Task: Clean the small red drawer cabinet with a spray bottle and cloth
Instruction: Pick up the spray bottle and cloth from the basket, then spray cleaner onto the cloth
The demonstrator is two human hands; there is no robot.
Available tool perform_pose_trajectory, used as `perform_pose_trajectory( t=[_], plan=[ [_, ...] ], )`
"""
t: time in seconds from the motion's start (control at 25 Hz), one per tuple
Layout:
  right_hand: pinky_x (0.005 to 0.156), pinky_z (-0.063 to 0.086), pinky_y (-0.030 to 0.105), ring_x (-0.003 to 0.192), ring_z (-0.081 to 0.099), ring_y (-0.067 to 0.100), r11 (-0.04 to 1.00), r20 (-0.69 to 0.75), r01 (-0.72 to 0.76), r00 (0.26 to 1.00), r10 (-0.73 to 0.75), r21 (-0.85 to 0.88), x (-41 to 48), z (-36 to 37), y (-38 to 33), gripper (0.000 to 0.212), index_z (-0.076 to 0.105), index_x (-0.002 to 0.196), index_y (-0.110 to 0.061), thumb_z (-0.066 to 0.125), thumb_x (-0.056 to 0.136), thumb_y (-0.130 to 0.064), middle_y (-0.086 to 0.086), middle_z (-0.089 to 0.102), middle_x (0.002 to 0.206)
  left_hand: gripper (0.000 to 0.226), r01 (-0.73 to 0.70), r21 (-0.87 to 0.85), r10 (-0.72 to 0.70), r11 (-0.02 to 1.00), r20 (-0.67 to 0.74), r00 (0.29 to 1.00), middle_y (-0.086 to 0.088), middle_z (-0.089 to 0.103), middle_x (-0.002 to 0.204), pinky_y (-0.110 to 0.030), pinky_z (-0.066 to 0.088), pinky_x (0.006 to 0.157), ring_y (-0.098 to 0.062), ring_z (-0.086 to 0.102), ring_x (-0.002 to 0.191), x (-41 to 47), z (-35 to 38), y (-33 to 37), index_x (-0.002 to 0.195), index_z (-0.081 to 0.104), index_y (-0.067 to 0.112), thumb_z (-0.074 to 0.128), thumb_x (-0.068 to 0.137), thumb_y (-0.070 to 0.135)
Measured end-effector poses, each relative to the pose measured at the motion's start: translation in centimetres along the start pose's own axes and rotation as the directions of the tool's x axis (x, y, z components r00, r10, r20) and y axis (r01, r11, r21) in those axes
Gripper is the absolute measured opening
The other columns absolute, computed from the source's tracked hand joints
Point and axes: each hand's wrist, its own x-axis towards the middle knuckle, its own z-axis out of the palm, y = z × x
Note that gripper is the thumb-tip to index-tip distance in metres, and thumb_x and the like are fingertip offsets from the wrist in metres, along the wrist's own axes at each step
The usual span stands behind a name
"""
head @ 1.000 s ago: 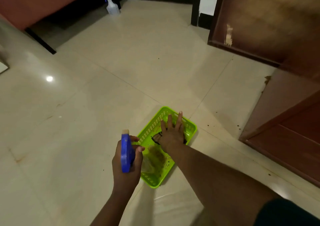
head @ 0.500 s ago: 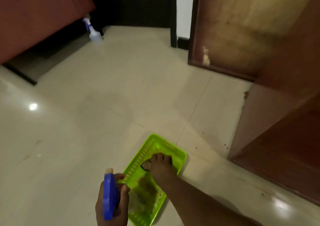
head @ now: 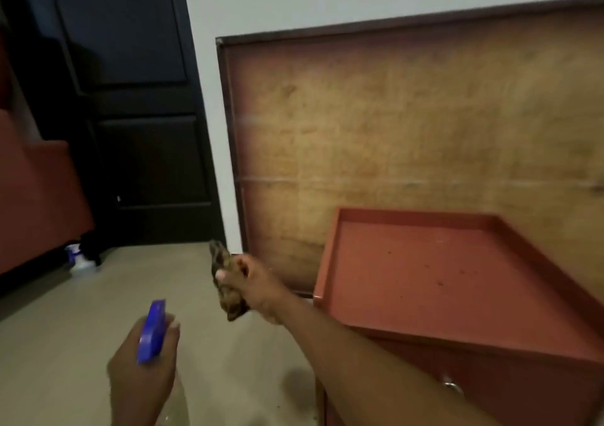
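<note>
The small red drawer cabinet (head: pixel 438 281) stands at the right, its rimmed top facing me and a metal drawer knob (head: pixel 451 384) showing low on its front. My right hand (head: pixel 258 285) is raised just left of the cabinet's top corner, shut on a crumpled brownish cloth (head: pixel 225 281). My left hand (head: pixel 143 370) is lower and nearer, gripping a spray bottle by its blue head (head: pixel 152 331); the bottle's body is hidden behind the hand.
A large wooden board (head: pixel 408 125) leans on the white wall behind the cabinet. A dark door (head: pixel 130 105) is at the left. A second spray bottle (head: pixel 76 257) stands on the tiled floor by red-brown furniture (head: pixel 36 203).
The view has tilted up from the floor and the green basket has left the frame. My right hand has lifted the cloth out of the basket and now holds it beside the cabinet.
</note>
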Motion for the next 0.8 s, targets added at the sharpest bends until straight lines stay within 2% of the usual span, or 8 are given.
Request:
perform_pose_trajectory(
  t=[0.04,0.12,0.28,0.32,0.4,0.52,0.64,0.8],
  plan=[
    [0.054,0.051,0.024,0.055,0.057,0.008,0.997,-0.034,0.062,0.998,-0.061,0.035,-0.8,-2.6,-2.9,0.016,0.054,0.107,-0.011,0.063,0.094,-0.015,0.0,0.059,0.075,0.006,-0.026,-0.077,0.027,0.997,0.008,1.0,0.005,0.069,0.081,-0.048,0.058,0.078,-0.026,0.069,0.077,0.5,0.1,4.1,0.087,0.063,0.031,0.069,0.086,0.034],
    [0.063,0.051,0.029,0.063,0.058,0.015,0.977,-0.126,0.196,0.975,-0.184,0.085,-3.4,-8.3,-8.0,0.02,0.061,0.105,-0.009,0.069,0.089,-0.015,0.008,0.061,0.082,0.007,-0.106,-0.2,0.13,0.974,0.112,0.985,-0.002,0.069,0.078,-0.049,0.058,0.071,-0.024,0.068,0.073,1.2,2.4,12.0,0.087,0.063,0.032,0.066,0.089,0.026],
    [0.073,0.058,0.036,0.077,0.069,0.028,0.929,-0.331,0.325,0.909,-0.254,0.178,-12.1,-18.3,-16.3,0.064,0.065,0.11,-0.002,0.083,0.057,-0.034,0.017,0.069,0.094,0.024,-0.176,-0.299,0.261,0.938,0.275,0.925,-0.01,0.068,0.067,-0.042,0.056,0.062,-0.026,0.066,0.065,0.1,7.1,25.5,0.07,0.062,0.016,0.065,0.077,0.038],
    [0.072,0.058,0.038,0.076,0.07,0.029,0.908,-0.355,0.358,0.896,-0.268,0.219,-14.4,-19.9,-17.5,0.065,0.066,0.106,-0.002,0.081,0.057,-0.042,0.016,0.07,0.092,0.028,-0.179,-0.336,0.293,0.925,0.328,0.898,-0.012,0.071,0.069,-0.047,0.058,0.065,-0.029,0.069,0.068,-1.0,8.4,28.3,0.068,0.063,0.014,0.062,0.071,0.042],
    [0.069,0.057,0.041,0.074,0.071,0.029,0.837,-0.444,0.474,0.834,-0.327,0.274,-18.8,-22.8,-19.4,0.055,0.067,0.096,-0.008,0.063,0.076,-0.059,0.012,0.072,0.085,0.029,-0.157,-0.391,0.336,0.907,0.444,0.831,-0.009,0.073,0.07,-0.052,0.058,0.072,-0.032,0.072,0.075,-4.1,10.5,32.9,0.07,0.067,0.01,0.062,0.068,0.039],
    [0.068,0.058,0.04,0.08,0.071,0.027,0.803,-0.588,0.548,0.737,-0.332,0.233,-23.9,-25.6,-21.0,0.073,0.065,0.1,-0.012,0.033,0.086,-0.076,0.009,0.072,0.09,0.027,-0.138,-0.422,0.378,0.896,0.56,0.737,-0.008,0.074,0.071,-0.042,0.057,0.072,-0.028,0.073,0.076,-8.8,12.2,37.2,0.072,0.066,0.003,0.067,0.076,0.029],
    [0.067,0.059,0.038,0.083,0.072,0.025,0.835,-0.598,0.511,0.74,-0.308,0.202,-26.2,-27.1,-21.3,0.075,0.067,0.103,-0.01,0.03,0.089,-0.074,0.009,0.072,0.096,0.03,-0.211,-0.44,0.448,0.873,0.552,0.704,-0.011,0.074,0.072,-0.033,0.054,0.063,-0.023,0.072,0.067,-12.0,12.5,39.6,0.071,0.064,0.002,0.066,0.081,0.03],
    [0.077,0.055,0.041,0.088,0.07,0.026,0.864,-0.568,0.474,0.763,-0.307,0.169,-27.3,-28.2,-21.0,0.071,0.071,0.097,-0.013,0.033,0.087,-0.073,0.007,0.072,0.098,0.035,-0.272,-0.485,0.525,0.831,0.521,0.673,-0.013,0.066,0.06,-0.048,0.059,0.067,-0.028,0.073,0.064,-13.2,12.7,39.9,0.058,0.051,0.011,0.07,0.08,0.033]
  ],
)
